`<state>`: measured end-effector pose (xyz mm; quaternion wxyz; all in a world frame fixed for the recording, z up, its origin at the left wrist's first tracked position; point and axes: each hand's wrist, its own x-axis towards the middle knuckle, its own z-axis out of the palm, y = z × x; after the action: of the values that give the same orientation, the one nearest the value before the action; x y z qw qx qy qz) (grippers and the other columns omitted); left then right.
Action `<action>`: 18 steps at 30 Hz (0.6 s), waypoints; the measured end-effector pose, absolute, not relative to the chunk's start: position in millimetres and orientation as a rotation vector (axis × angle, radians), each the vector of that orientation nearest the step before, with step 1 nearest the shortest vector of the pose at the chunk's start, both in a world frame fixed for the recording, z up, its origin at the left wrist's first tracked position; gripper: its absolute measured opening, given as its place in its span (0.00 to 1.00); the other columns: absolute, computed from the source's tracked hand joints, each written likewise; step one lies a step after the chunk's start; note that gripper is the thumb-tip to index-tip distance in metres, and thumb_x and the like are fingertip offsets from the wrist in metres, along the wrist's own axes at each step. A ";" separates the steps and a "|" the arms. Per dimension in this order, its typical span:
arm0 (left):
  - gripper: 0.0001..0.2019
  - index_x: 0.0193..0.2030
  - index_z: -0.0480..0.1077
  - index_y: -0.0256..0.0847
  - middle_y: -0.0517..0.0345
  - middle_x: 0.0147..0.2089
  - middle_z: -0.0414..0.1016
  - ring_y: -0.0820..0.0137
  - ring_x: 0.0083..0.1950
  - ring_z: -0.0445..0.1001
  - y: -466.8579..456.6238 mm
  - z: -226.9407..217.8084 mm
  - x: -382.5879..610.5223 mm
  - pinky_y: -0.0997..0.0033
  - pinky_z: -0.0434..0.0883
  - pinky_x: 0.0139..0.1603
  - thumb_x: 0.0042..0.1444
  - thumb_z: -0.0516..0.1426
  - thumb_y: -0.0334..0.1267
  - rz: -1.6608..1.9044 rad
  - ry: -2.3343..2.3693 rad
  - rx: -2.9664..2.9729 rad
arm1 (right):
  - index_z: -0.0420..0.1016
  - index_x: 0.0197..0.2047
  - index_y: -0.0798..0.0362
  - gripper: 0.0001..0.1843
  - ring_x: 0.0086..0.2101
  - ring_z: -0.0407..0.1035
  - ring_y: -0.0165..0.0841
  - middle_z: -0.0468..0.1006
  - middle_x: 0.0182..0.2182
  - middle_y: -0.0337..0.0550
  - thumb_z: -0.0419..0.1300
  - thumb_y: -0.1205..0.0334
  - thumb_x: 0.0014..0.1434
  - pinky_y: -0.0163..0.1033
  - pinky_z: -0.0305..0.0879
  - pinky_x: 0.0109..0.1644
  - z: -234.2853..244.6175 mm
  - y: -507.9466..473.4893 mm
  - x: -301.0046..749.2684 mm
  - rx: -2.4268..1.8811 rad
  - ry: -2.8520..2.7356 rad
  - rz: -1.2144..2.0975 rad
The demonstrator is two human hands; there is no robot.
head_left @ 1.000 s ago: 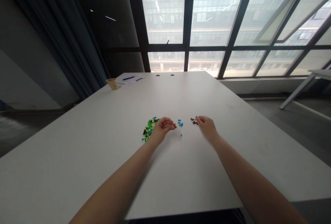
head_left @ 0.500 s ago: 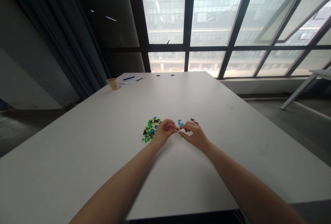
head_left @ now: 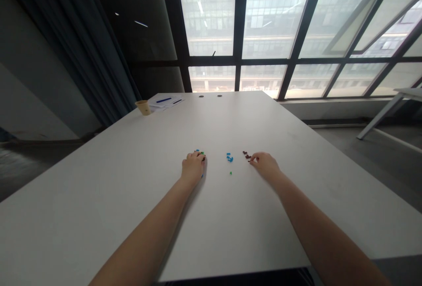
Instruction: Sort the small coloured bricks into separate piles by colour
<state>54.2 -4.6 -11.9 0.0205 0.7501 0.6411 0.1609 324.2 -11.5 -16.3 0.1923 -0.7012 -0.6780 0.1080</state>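
My left hand (head_left: 192, 166) rests palm down over a heap of small coloured toy bricks (head_left: 202, 153), hiding most of it. Its fingers curl down into the pieces, and whatever they grip is hidden. To the right, my right hand (head_left: 265, 163) pinches a tiny dark brown brick (head_left: 249, 161) at the tabletop. Just beyond its fingertips lie several other brown bricks (head_left: 245, 152). Between my hands sits a small group of blue bricks (head_left: 230, 159), with one green brick (head_left: 231, 173) nearer to me.
A white table (head_left: 224, 123) stretches toward the windows. Near its far left edge stands a tan paper cup (head_left: 143, 108) beside papers with a blue pen (head_left: 164, 100) and a dark pen (head_left: 177, 101). A blue curtain (head_left: 75, 44) hangs at left.
My hands have moved apart from their meeting point in the middle. The left went back onto the heap; the right carried a small dark brick over to the brown group.
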 end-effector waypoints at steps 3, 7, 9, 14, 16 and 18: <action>0.13 0.43 0.69 0.43 0.50 0.51 0.68 0.57 0.49 0.63 -5.3 -12.2 53.2 0.61 0.64 0.41 0.55 0.47 0.33 0.334 2.062 2.358 | 0.77 0.32 0.48 0.07 0.31 0.66 0.32 0.75 0.30 0.42 0.58 0.59 0.49 0.34 0.54 0.30 -17.6 -11.8 325.7 -2.061 -1.875 0.333; 0.12 0.39 0.69 0.42 0.49 0.45 0.70 0.60 0.47 0.65 -5.4 -9.7 54.9 0.64 0.64 0.40 0.56 0.46 0.33 0.271 2.079 2.377 | 0.76 0.33 0.48 0.09 0.34 0.68 0.34 0.76 0.33 0.44 0.58 0.56 0.50 0.35 0.55 0.32 -14.5 -13.0 323.0 -2.102 -1.856 0.261; 0.12 0.38 0.69 0.41 0.50 0.45 0.70 0.60 0.47 0.65 -4.6 -9.2 54.6 0.64 0.64 0.40 0.56 0.45 0.33 0.259 2.094 2.380 | 0.76 0.32 0.48 0.08 0.34 0.68 0.34 0.76 0.33 0.44 0.58 0.56 0.50 0.35 0.56 0.32 -13.4 -13.1 322.7 -2.115 -1.855 0.251; 0.13 0.37 0.68 0.40 0.48 0.43 0.70 0.59 0.45 0.65 -3.7 -10.3 54.1 0.61 0.63 0.40 0.57 0.43 0.32 0.248 2.120 2.396 | 0.76 0.31 0.49 0.10 0.33 0.68 0.35 0.77 0.32 0.46 0.57 0.55 0.51 0.36 0.56 0.32 -14.9 -12.6 321.1 -2.137 -1.840 0.242; 0.13 0.37 0.68 0.39 0.48 0.43 0.70 0.58 0.45 0.65 -4.0 -10.5 54.5 0.60 0.63 0.40 0.57 0.43 0.32 0.262 2.121 2.402 | 0.76 0.31 0.49 0.11 0.33 0.68 0.35 0.77 0.32 0.46 0.56 0.54 0.52 0.36 0.56 0.32 -16.0 -12.1 320.0 -2.138 -1.840 0.224; 0.13 0.38 0.67 0.39 0.48 0.43 0.70 0.59 0.45 0.66 -4.2 -10.5 54.8 0.61 0.63 0.41 0.57 0.43 0.32 0.297 2.123 2.400 | 0.76 0.30 0.49 0.12 0.32 0.68 0.34 0.77 0.32 0.46 0.55 0.53 0.52 0.35 0.56 0.32 -16.4 -11.1 319.1 -2.130 -1.830 0.207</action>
<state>54.8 -4.2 -10.5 -0.0383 0.7452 0.6593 0.0923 319.1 -11.1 -16.4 0.1620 -0.7465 -0.6412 0.0727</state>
